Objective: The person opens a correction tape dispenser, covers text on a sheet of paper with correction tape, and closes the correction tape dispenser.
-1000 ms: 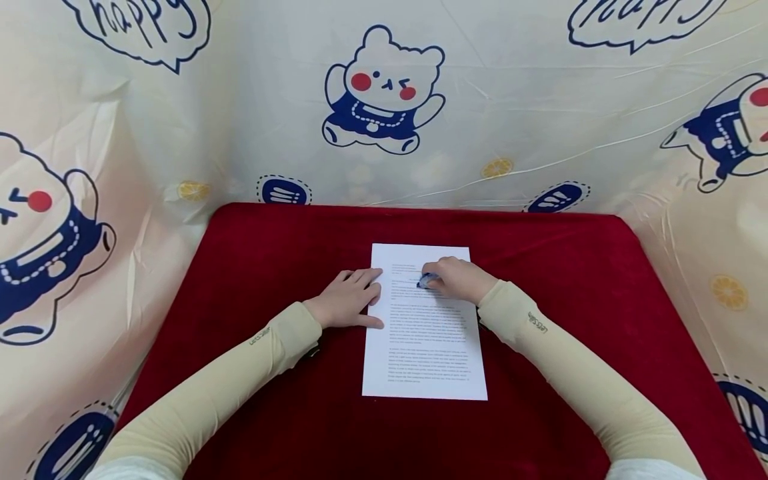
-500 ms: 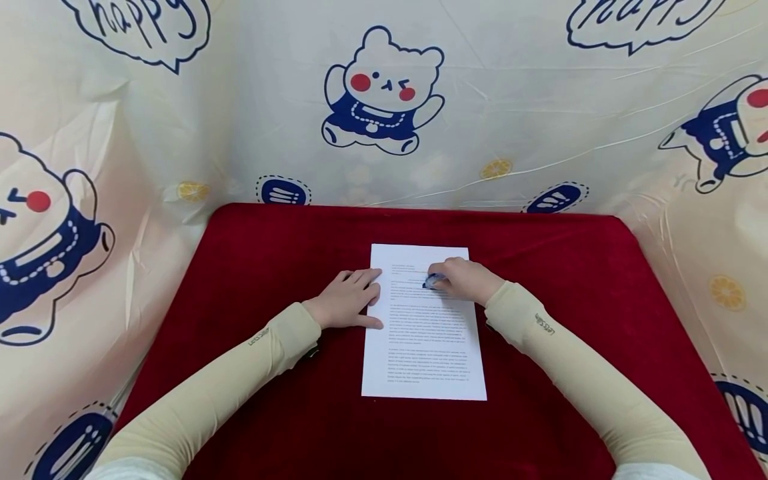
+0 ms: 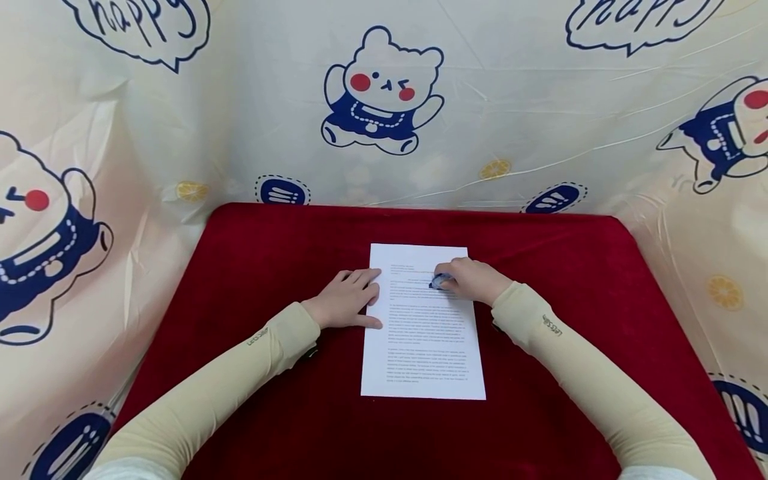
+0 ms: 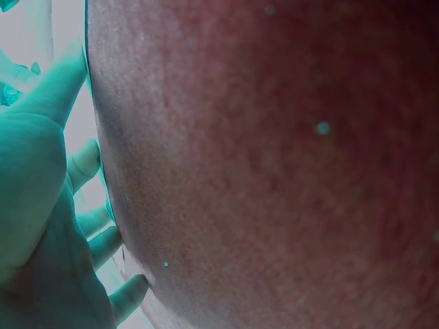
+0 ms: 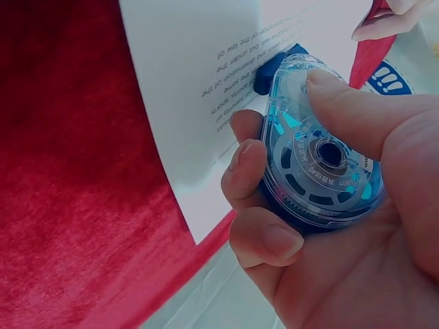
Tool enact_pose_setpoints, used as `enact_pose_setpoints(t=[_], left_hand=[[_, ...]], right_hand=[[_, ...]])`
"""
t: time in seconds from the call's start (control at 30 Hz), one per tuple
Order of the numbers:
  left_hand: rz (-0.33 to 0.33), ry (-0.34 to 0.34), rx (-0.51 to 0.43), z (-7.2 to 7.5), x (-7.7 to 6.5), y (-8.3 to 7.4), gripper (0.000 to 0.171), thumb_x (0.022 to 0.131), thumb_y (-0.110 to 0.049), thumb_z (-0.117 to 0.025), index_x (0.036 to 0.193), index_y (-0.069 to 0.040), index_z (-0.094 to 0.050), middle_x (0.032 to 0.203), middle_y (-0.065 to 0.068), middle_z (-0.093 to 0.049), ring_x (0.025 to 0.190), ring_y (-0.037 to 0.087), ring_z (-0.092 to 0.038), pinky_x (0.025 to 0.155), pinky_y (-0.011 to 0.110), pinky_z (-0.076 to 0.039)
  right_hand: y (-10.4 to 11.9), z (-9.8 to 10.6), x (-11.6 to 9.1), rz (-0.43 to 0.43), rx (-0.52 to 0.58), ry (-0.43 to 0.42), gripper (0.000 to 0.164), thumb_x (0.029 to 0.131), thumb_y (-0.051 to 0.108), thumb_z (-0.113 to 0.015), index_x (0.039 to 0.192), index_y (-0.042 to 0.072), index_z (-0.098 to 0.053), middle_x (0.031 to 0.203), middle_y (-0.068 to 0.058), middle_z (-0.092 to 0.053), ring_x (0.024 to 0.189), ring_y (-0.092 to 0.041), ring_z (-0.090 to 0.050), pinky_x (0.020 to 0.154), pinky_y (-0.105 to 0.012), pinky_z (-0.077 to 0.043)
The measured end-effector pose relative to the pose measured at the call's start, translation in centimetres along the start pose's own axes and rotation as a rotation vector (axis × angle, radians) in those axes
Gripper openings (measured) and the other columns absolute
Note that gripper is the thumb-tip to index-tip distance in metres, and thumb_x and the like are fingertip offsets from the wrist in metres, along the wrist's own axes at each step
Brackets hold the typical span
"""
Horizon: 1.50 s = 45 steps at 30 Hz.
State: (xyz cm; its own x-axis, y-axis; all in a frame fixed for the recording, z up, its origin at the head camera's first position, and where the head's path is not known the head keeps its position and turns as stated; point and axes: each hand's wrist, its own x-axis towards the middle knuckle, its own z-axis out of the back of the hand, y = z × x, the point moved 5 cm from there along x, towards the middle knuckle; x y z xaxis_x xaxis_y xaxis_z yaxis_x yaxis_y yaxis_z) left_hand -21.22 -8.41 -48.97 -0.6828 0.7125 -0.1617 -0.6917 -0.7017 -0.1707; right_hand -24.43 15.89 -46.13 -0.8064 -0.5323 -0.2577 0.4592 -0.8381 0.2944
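A white sheet of paper (image 3: 420,391) with printed text lies on the red cloth. My right hand (image 3: 480,280) grips a clear and blue correction tape dispenser (image 5: 322,161) over the upper lines of text. In the right wrist view the thumb lies along its transparent case, with curled fingers on the other side. The dispenser's blue tip end points at the print; whether it touches the paper is hard to tell. My left hand (image 3: 343,300) rests with spread fingers on the sheet's left edge. In the left wrist view its fingers (image 4: 103,247) reach over that edge.
A table covered by a red velvety cloth (image 3: 270,253) bears the sheet. Behind and at both sides hangs a pale curtain (image 3: 270,100) printed with cartoon bears.
My right hand has slid rightward across the upper text with the correction tape dispenser. The left hand and the sheet have stayed nearly in place.
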Motion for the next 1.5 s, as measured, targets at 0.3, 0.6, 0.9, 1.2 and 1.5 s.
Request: enact_pose_setpoints(t=[0.3,0.6,0.9,1.2,1.5], left_hand=[[0.0,0.007,-0.003,-0.1,0.1,0.0,0.051,0.092,-0.062,-0.07,0.087,-0.018,-0.044,0.163,0.02,-0.036,0.151,0.036,-0.034,0.113,0.057,-0.036],[0.006,0.009,-0.003,-0.1,0.0,0.1,0.051,0.092,-0.062,-0.07,0.088,-0.018,-0.045,0.164,0.02,-0.036,0.151,0.035,-0.034,0.113,0.057,-0.036],[0.006,0.006,-0.001,0.0,0.0,-0.1,0.051,0.092,-0.062,-0.071,0.087,-0.018,-0.044,0.163,0.02,-0.036,0.151,0.036,-0.034,0.113,0.057,-0.036],[0.008,0.012,-0.005,0.0,0.0,-0.1,0.051,0.092,-0.062,-0.071,0.088,-0.018,-0.046,0.163,0.02,-0.036,0.151,0.035,-0.034,0.113,0.057,-0.035],[0.008,0.008,0.004,0.0,0.0,0.0,0.05,0.092,-0.062,-0.07,0.088,-0.018,-0.046,0.163,0.02,-0.037,0.151,0.035,-0.035,0.113,0.057,-0.036]], right_hand=[[-0.9,-0.1,-0.4,-0.023,-0.01,0.012,0.026,0.099,0.017,-0.073,0.125,0.015,-0.072,0.103,-0.008,-0.068,0.087,-0.022,-0.06,0.079,-0.036,-0.053],[-1.4,0.2,-1.0,-0.028,0.023,0.008,0.027,0.099,0.016,-0.073,0.126,0.014,-0.072,0.102,-0.007,-0.068,0.086,-0.022,-0.059,0.078,-0.035,-0.051],[-1.9,0.2,-1.4,-0.042,0.017,0.008,0.032,0.099,0.018,-0.074,0.13,0.014,-0.071,0.109,-0.009,-0.07,0.09,-0.023,-0.06,0.082,-0.038,-0.053],[-2.4,0.3,-1.9,-0.061,0.023,0.009,0.031,0.098,0.016,-0.074,0.129,0.013,-0.071,0.109,-0.009,-0.07,0.091,-0.024,-0.06,0.085,-0.041,-0.054],[-2.9,0.3,-2.3,-0.069,0.014,0.0,0.031,0.098,0.014,-0.074,0.129,0.012,-0.071,0.104,-0.008,-0.068,0.088,-0.023,-0.058,0.08,-0.038,-0.052]])
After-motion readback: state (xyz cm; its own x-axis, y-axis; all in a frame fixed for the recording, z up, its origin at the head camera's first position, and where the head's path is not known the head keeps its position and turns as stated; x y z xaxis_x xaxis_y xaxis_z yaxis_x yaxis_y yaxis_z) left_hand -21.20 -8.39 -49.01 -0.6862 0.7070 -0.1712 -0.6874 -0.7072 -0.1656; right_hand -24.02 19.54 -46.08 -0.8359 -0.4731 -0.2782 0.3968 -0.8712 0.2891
